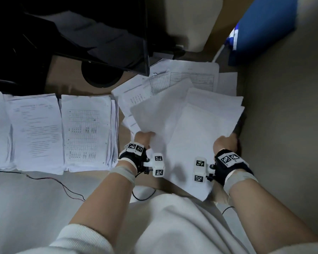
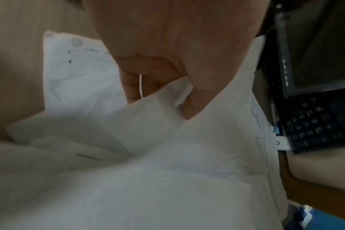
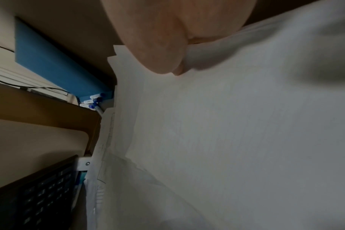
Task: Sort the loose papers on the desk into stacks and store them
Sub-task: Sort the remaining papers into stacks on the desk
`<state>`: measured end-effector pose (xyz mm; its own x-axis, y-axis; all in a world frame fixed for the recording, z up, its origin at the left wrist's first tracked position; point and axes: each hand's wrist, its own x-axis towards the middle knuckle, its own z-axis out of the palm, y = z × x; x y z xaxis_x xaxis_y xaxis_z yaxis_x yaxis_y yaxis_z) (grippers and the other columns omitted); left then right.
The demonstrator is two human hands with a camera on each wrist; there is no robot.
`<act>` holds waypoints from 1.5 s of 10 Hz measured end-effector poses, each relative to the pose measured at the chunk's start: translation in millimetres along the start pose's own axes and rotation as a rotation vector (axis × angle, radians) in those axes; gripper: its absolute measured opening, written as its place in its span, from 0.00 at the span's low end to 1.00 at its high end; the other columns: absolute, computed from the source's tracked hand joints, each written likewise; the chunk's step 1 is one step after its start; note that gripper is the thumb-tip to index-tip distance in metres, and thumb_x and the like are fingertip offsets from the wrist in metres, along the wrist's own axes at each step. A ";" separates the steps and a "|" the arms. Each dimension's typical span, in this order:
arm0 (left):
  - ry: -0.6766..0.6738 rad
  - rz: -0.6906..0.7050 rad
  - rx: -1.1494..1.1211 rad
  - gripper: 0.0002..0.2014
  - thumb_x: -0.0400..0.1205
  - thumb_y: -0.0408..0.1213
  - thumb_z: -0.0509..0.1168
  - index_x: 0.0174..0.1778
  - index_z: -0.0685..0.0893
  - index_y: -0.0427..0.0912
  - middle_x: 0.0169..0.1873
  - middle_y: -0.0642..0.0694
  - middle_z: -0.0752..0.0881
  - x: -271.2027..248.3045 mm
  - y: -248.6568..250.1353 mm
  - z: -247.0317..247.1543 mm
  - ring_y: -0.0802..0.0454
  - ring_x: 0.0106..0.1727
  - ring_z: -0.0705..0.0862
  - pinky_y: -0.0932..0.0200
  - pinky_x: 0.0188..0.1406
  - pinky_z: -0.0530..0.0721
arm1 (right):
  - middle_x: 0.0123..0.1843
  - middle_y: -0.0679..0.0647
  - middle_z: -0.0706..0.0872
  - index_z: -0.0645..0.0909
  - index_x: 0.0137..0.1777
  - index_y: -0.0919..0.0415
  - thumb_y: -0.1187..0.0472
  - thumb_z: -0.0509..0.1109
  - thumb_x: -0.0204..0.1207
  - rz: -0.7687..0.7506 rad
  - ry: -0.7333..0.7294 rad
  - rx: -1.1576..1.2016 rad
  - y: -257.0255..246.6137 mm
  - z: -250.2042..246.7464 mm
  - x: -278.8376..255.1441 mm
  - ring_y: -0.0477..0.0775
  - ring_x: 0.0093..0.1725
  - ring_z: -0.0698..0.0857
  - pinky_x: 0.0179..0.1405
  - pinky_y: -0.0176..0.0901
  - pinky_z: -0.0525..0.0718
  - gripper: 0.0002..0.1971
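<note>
A loose bundle of blank white sheets (image 1: 195,129) fans out over the right part of the desk. My left hand (image 1: 144,137) pinches the bundle's left edge, thumb on top and fingers curled beneath, as the left wrist view shows on the sheets (image 2: 167,155). My right hand (image 1: 226,142) grips the bundle's right edge; in the right wrist view the thumb presses on the top sheet (image 3: 246,124). Printed sheets with tables (image 1: 173,79) lie scattered under and behind the bundle. Two sorted stacks (image 1: 88,131) (image 1: 35,132) sit side by side at the left.
A dark monitor (image 1: 99,33) on a round base (image 1: 103,76) stands at the back left, a keyboard (image 2: 315,124) beneath it. A blue box (image 1: 264,28) with pens stands at the back right. Thin cables (image 1: 62,186) run along the desk's front edge.
</note>
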<state>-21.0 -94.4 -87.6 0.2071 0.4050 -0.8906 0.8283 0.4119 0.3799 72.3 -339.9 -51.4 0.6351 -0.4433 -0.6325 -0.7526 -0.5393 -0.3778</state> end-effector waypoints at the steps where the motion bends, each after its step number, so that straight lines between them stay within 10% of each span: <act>1: -0.032 -0.022 0.060 0.14 0.75 0.34 0.73 0.55 0.83 0.34 0.51 0.34 0.87 -4.2 -9.3 -2.9 0.36 0.52 0.87 0.39 0.57 0.88 | 0.78 0.64 0.74 0.65 0.81 0.67 0.67 0.53 0.88 0.039 0.026 0.156 -4.5 1.3 -4.2 0.64 0.74 0.75 0.71 0.48 0.71 0.22; 3: -0.095 -0.066 0.003 0.04 0.86 0.33 0.63 0.55 0.78 0.40 0.49 0.40 0.82 -11.0 -17.2 -12.8 0.43 0.44 0.83 0.52 0.42 0.86 | 0.81 0.56 0.72 0.63 0.85 0.58 0.65 0.56 0.85 0.153 0.137 0.619 -9.3 2.2 -6.1 0.59 0.76 0.76 0.67 0.39 0.74 0.27; 4: -0.138 -0.087 -0.130 0.09 0.87 0.33 0.59 0.46 0.84 0.35 0.42 0.39 0.87 -20.1 -19.9 -15.3 0.39 0.44 0.85 0.50 0.40 0.87 | 0.77 0.56 0.76 0.68 0.81 0.59 0.53 0.57 0.86 0.134 0.003 -0.062 -21.3 -1.2 -21.2 0.55 0.75 0.75 0.66 0.38 0.74 0.24; 5: -0.175 -0.088 -0.206 0.12 0.88 0.35 0.57 0.51 0.85 0.34 0.45 0.37 0.89 -27.9 -21.3 -14.5 0.39 0.45 0.87 0.52 0.38 0.87 | 0.76 0.57 0.76 0.62 0.84 0.58 0.53 0.53 0.88 0.184 -0.042 -0.014 -27.7 3.3 -22.0 0.51 0.68 0.78 0.49 0.25 0.81 0.26; 6: -0.214 -0.081 -0.266 0.10 0.78 0.25 0.55 0.48 0.81 0.35 0.42 0.40 0.86 -36.9 -19.6 -15.3 0.42 0.40 0.84 0.55 0.37 0.84 | 0.71 0.56 0.81 0.75 0.75 0.62 0.53 0.57 0.86 -0.042 -0.194 -0.528 -24.4 31.0 -23.0 0.55 0.71 0.79 0.64 0.39 0.78 0.22; 7: -0.316 -0.048 -0.389 0.16 0.60 0.32 0.58 0.43 0.77 0.38 0.40 0.41 0.78 -41.6 -17.0 -24.2 0.45 0.35 0.76 0.58 0.34 0.76 | 0.77 0.54 0.75 0.61 0.84 0.56 0.56 0.55 0.86 0.183 -0.191 -0.058 -25.7 56.4 -18.5 0.57 0.75 0.77 0.42 0.29 0.81 0.26; 8: -0.348 -0.051 -0.610 0.25 0.72 0.54 0.70 0.57 0.87 0.40 0.54 0.39 0.88 -29.8 -20.6 -32.8 0.40 0.56 0.86 0.47 0.63 0.80 | 0.70 0.59 0.80 0.73 0.74 0.63 0.47 0.58 0.83 0.149 -0.231 -0.216 -15.6 61.2 -15.6 0.60 0.72 0.78 0.64 0.44 0.81 0.25; 9: -0.387 -0.027 -0.555 0.44 0.65 0.64 0.79 0.73 0.82 0.42 0.64 0.36 0.87 -27.7 -18.4 -33.3 0.34 0.67 0.85 0.34 0.73 0.77 | 0.65 0.62 0.83 0.79 0.67 0.65 0.50 0.63 0.81 0.114 -0.247 -0.190 -26.0 68.6 -25.0 0.63 0.68 0.81 0.60 0.44 0.81 0.22; 10: -0.169 0.104 -0.231 0.33 0.60 0.48 0.84 0.59 0.87 0.35 0.48 0.38 0.92 -12.8 -17.7 -27.3 0.35 0.53 0.89 0.45 0.55 0.86 | 0.72 0.71 0.79 0.73 0.73 0.73 0.66 0.62 0.83 0.170 -0.298 0.186 -30.6 71.9 -30.0 0.72 0.69 0.81 0.50 0.49 0.85 0.20; 11: -0.113 0.019 -0.009 0.27 0.53 0.53 0.79 0.38 0.86 0.36 0.32 0.39 0.87 -6.6 -10.8 -25.5 0.38 0.36 0.85 0.45 0.37 0.82 | 0.74 0.69 0.78 0.71 0.76 0.71 0.63 0.68 0.81 0.236 -0.335 0.249 -32.8 77.3 -28.4 0.72 0.71 0.79 0.68 0.62 0.80 0.25; 12: -0.230 -0.064 0.072 0.23 0.62 0.49 0.83 0.36 0.83 0.34 0.36 0.32 0.88 -10.2 -3.9 -25.2 0.36 0.34 0.86 0.49 0.36 0.85 | 0.76 0.60 0.74 0.62 0.83 0.63 0.45 0.76 0.74 0.316 -0.363 0.245 -38.2 77.0 -26.3 0.68 0.73 0.75 0.73 0.65 0.75 0.43; 14: -0.382 -0.091 -0.001 0.20 0.74 0.37 0.81 0.56 0.87 0.30 0.43 0.40 0.94 -17.9 -6.3 -21.9 0.47 0.42 0.94 0.58 0.42 0.90 | 0.70 0.65 0.81 0.72 0.75 0.71 0.58 0.78 0.74 0.236 -0.279 0.190 -36.3 72.2 -17.4 0.68 0.66 0.82 0.57 0.52 0.82 0.33; 15: -0.187 0.015 -0.146 0.29 0.66 0.42 0.85 0.63 0.86 0.41 0.50 0.42 0.93 -10.6 -3.4 -21.6 0.43 0.49 0.92 0.50 0.54 0.89 | 0.75 0.65 0.77 0.70 0.78 0.71 0.68 0.65 0.82 0.180 -0.212 0.104 -31.2 59.2 -11.4 0.66 0.72 0.79 0.59 0.47 0.78 0.24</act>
<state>-37.3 -82.5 -74.1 0.3231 0.2589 -0.9103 0.7430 0.5263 0.4134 78.3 -275.7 -72.4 0.4476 -0.3598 -0.8187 -0.8706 -0.3844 -0.3070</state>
